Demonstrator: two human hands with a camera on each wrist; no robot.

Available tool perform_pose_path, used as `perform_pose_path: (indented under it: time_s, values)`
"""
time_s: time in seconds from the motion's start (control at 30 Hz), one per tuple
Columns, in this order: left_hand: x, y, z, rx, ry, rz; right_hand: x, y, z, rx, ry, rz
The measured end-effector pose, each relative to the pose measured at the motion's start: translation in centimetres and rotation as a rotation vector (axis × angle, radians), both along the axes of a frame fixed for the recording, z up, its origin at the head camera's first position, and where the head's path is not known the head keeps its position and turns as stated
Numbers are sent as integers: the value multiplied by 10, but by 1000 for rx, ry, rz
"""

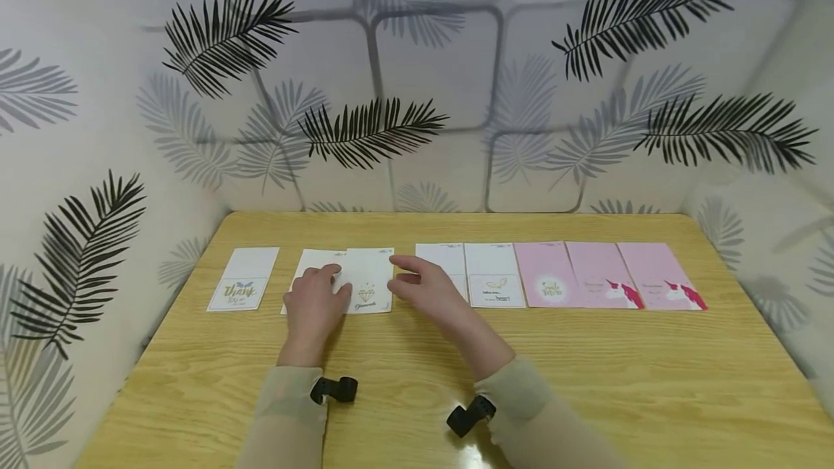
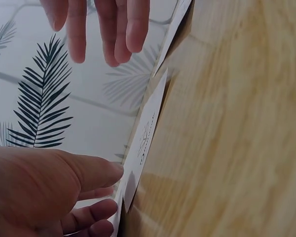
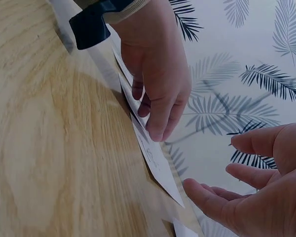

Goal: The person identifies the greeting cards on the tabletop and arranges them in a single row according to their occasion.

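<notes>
My left hand (image 1: 316, 308) rests over a white card (image 1: 311, 260), its fingertips at the border with the white diamond card (image 1: 374, 273). In the right wrist view the left hand (image 3: 160, 79) has its fingers bent down onto the cards. My right hand (image 1: 433, 295) hovers just right of the diamond card, fingers loosely extended and holding nothing. The left wrist view shows the diamond card (image 2: 143, 143) on the wood beside the left thumb, with the fingers of the right hand (image 2: 108, 29) above it.
A "thank you" card (image 1: 244, 279) lies at the far left. To the right stand a partly covered white card (image 1: 443, 255), a white heart card (image 1: 495, 273), and pink cards (image 1: 546, 273), two with unicorns (image 1: 661, 277). The patterned wall covering (image 1: 430, 78) meets the table's back edge.
</notes>
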State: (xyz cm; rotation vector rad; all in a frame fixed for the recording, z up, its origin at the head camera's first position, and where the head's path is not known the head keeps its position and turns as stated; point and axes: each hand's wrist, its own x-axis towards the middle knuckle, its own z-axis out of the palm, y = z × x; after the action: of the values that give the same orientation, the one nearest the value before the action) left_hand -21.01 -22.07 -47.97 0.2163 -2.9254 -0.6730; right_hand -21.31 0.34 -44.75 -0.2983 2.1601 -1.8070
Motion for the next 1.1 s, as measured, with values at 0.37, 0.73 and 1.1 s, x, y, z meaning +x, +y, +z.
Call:
perform_pose_path:
  time_s: [0.37, 0.73, 1.1]
  values:
    - [0, 2, 0, -7, -38, -12, 0, -15, -4, 34, -13, 19]
    - [0, 0, -5, -14, -49, -3, 2, -17, -9, 58, -48, 25]
    - [-1, 1, -3, -13, -52, -2, 0, -17, -11, 20, -75, -14]
